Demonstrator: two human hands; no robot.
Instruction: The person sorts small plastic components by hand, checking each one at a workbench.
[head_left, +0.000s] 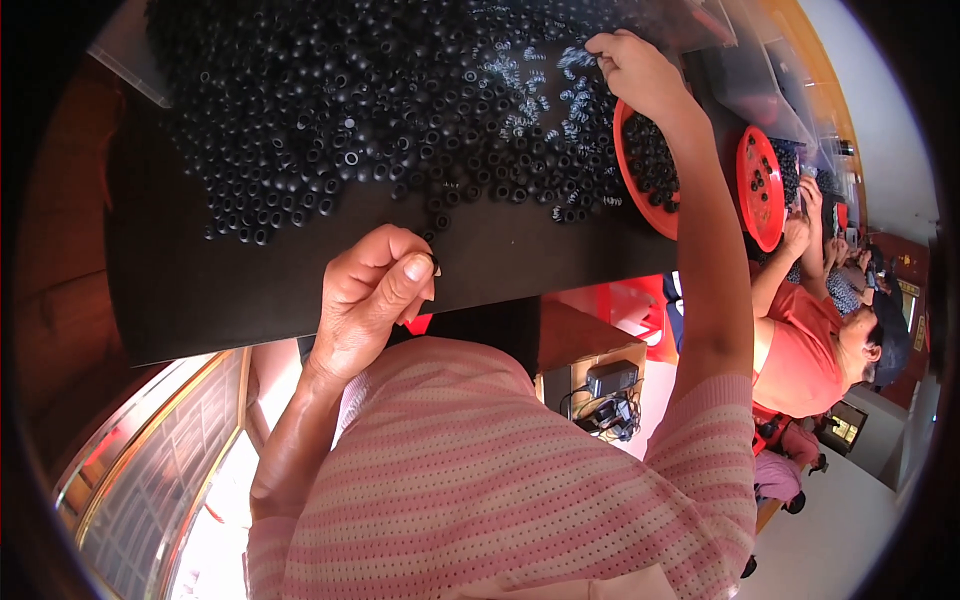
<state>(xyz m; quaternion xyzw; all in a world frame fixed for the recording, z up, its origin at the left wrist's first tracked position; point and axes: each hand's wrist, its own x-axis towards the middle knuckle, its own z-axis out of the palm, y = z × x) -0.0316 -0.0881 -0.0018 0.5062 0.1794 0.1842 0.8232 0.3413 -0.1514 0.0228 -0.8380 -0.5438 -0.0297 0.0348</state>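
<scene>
My left hand [372, 285] is closed near the table's front edge, thumb pressed against the curled fingers. A small black piece [434, 262] shows at its fingertips, mostly hidden by them. My right hand [638, 72] stretches to the far side of the table, its thumb and index finger pinched together at a patch of small whitish coils [577, 60]. Whatever lies between those fingertips is too small to make out. A wide heap of small black ring-shaped pieces [330, 110] spreads between and beyond my hands, with more coils [520, 85] lying on it.
Under my right forearm stands a red round tray [634, 190] of black pieces; another red tray [758, 205] is farther right. A person in an orange shirt [805, 340] works beside me. Below the dark table [230, 300], a cardboard box [590, 345] stands near black adapters and cables [612, 400].
</scene>
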